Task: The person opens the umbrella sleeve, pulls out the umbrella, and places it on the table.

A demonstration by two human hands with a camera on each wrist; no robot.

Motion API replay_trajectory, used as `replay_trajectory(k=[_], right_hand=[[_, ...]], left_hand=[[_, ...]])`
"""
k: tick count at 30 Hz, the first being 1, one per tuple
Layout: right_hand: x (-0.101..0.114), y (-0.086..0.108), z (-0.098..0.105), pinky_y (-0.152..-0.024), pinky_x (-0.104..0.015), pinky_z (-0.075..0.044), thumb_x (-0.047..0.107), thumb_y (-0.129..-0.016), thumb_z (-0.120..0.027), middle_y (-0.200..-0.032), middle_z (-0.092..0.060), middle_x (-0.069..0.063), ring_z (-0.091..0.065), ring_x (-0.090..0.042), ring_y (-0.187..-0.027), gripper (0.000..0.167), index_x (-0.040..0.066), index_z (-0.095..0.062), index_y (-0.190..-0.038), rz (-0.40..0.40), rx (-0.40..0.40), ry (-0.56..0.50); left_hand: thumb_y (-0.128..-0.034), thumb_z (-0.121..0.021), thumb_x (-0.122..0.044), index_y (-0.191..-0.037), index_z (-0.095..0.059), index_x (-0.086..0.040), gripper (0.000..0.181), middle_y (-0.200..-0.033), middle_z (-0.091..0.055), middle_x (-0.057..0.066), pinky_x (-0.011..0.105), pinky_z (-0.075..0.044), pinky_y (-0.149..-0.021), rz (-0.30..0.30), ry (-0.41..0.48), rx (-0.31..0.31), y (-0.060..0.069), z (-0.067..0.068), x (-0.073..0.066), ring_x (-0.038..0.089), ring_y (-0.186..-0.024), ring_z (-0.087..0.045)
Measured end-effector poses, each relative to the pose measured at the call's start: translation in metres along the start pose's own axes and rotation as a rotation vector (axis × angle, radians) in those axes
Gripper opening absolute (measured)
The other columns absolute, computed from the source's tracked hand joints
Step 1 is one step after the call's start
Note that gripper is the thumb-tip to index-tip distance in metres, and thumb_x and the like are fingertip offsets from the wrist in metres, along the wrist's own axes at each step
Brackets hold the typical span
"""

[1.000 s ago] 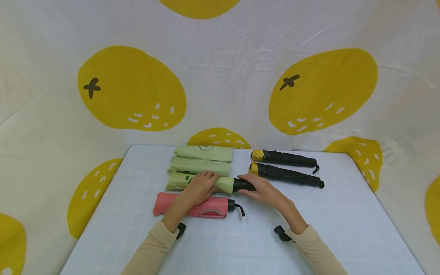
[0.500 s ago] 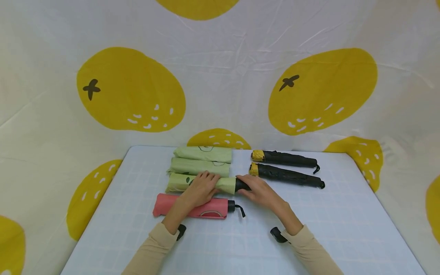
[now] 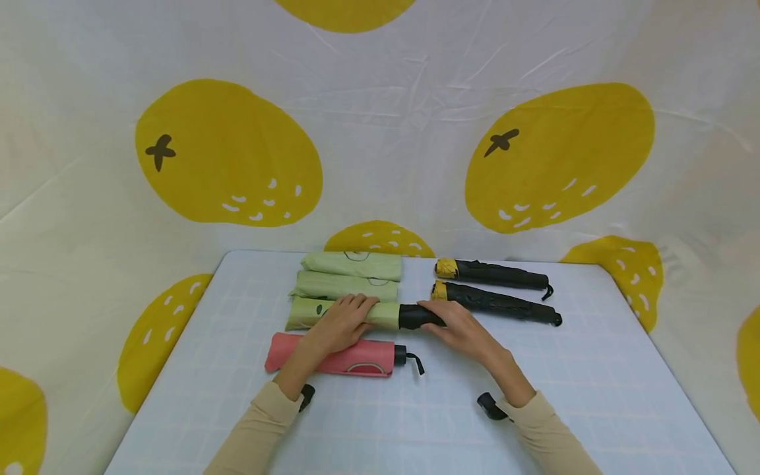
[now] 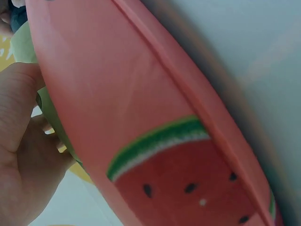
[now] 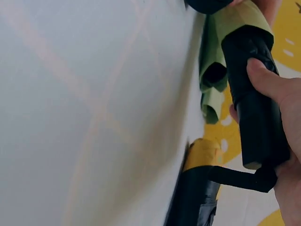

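Observation:
My left hand (image 3: 343, 324) lies over the front green sleeve (image 3: 387, 315) and grips it, its fingers bent over the far side. From the sleeve's right end a black umbrella (image 3: 411, 316) sticks out, and my right hand (image 3: 463, 330) holds its outer end. In the right wrist view, thumb and fingers of the right hand (image 5: 290, 101) wrap the black umbrella (image 5: 256, 113), whose strap hangs at the end. Below my left wrist lies a pink umbrella (image 3: 362, 359); its watermelon print fills much of the left wrist view (image 4: 99, 84).
Two more green sleeves (image 3: 356, 265) lie just behind the gripped one. At the back right rest two black umbrellas (image 3: 505, 274) with yellow ends, side by side. A cloth with yellow fruit shapes (image 3: 228, 152) hangs behind the table (image 3: 404, 435).
My right hand has shifted left, then back right with the black umbrella. More black shows between sleeve edge and hand than half a second ago. The left hand still grips the sleeve.

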State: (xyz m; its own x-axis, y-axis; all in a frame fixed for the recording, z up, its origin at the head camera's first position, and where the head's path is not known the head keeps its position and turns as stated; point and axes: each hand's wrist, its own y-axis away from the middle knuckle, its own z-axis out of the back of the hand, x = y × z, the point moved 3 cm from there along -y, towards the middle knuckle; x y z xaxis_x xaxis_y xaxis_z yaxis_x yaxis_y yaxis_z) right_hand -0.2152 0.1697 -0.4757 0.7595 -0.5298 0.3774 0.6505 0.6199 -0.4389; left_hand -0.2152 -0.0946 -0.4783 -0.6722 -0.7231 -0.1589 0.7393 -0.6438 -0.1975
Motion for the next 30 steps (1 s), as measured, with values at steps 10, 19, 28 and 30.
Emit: replay_trajectory(k=[10,19,28,30], right_hand=[[-0.004,0.005,0.002,-0.097,-0.051,-0.052,0.016,-0.089,-0.081,-0.126,-0.070,-0.013,-0.066,-0.031,-0.116,0.048,0.003,-0.066,-0.133,-0.085,0.053,-0.015],[0.001,-0.003,0.000,-0.098,-0.053,-0.051,0.019,-0.085,-0.086,-0.128,-0.068,-0.015,-0.064,-0.032,-0.118,0.059,0.000,-0.062,-0.136,-0.069,0.098,0.056],[0.007,-0.012,-0.010,-0.095,-0.048,-0.053,0.027,-0.087,-0.085,-0.127,-0.067,-0.011,-0.064,-0.028,-0.114,0.060,0.004,-0.062,-0.137,-0.021,0.089,0.091],[0.008,-0.012,-0.012,-0.094,-0.046,-0.055,0.024,-0.088,-0.084,-0.124,-0.068,-0.011,-0.065,-0.027,-0.112,0.057,0.004,-0.062,-0.136,-0.003,0.084,0.104]], left_hand=[[-0.1006,-0.068,-0.016,-0.138,-0.050,-0.001,0.044,-0.123,-0.058,0.016,0.051,-0.042,-0.108,0.006,0.043,0.013,0.002,-0.002,0.001,0.035,-0.114,-0.056],[-0.1000,-0.067,-0.011,-0.135,-0.049,-0.001,0.040,-0.120,-0.054,0.015,0.054,-0.043,-0.103,0.016,0.038,-0.026,0.002,-0.001,-0.004,0.034,-0.105,-0.051],[-0.0991,-0.067,-0.009,-0.133,-0.052,-0.001,0.038,-0.116,-0.055,0.016,0.054,-0.043,-0.102,-0.005,0.032,-0.054,-0.001,-0.002,-0.010,0.035,-0.105,-0.053],[-0.0996,-0.067,-0.010,-0.133,-0.052,-0.002,0.038,-0.116,-0.056,0.015,0.053,-0.043,-0.103,-0.003,0.025,-0.047,-0.001,-0.002,-0.012,0.034,-0.106,-0.053]])
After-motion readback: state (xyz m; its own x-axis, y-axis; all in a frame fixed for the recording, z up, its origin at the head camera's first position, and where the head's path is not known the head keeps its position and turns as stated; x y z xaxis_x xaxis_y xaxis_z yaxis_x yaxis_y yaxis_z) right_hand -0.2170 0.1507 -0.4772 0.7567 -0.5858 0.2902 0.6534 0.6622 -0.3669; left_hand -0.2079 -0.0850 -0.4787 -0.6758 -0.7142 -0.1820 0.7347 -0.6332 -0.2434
